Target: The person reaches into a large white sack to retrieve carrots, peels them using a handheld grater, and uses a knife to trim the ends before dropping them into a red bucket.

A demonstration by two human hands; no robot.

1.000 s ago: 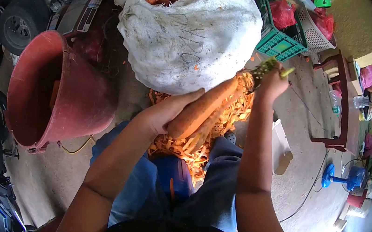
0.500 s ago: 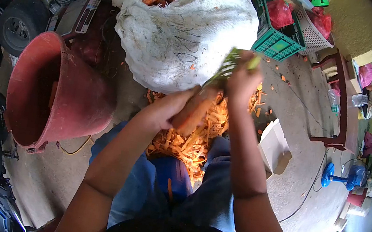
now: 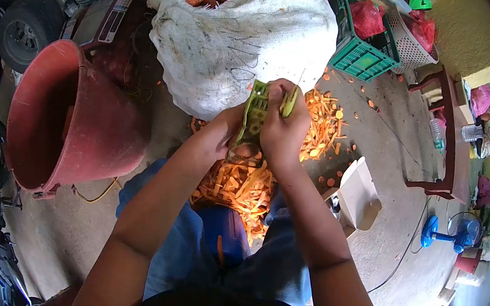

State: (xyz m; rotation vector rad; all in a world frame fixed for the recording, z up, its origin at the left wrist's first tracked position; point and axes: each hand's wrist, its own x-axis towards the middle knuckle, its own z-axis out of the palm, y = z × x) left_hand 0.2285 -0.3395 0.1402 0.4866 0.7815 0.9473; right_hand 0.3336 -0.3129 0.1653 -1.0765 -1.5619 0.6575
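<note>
My left hand (image 3: 223,130) is closed around a thick orange carrot (image 3: 246,151) in front of my knees, and much of the carrot is hidden. My right hand (image 3: 285,130) grips a green peeler (image 3: 255,112) with a wide slotted head, which lies over the carrot's far part. Below both hands, a heap of orange peelings (image 3: 237,189) spreads between my legs, in front of a blue object (image 3: 222,230). A second pile of shavings and slices (image 3: 322,129) lies on the floor, just right of my right hand.
A white sack (image 3: 240,47) of carrots stands ahead. On the left is a red tub (image 3: 109,123); to the right lies an open cardboard box (image 3: 362,196). Farther right are a green crate (image 3: 365,60), a wooden frame (image 3: 458,144) and a blue fan (image 3: 466,235).
My right hand and the peeler have come down and left, close to my left hand. The carrot now points less to the side, and the shavings at the right are uncovered.
</note>
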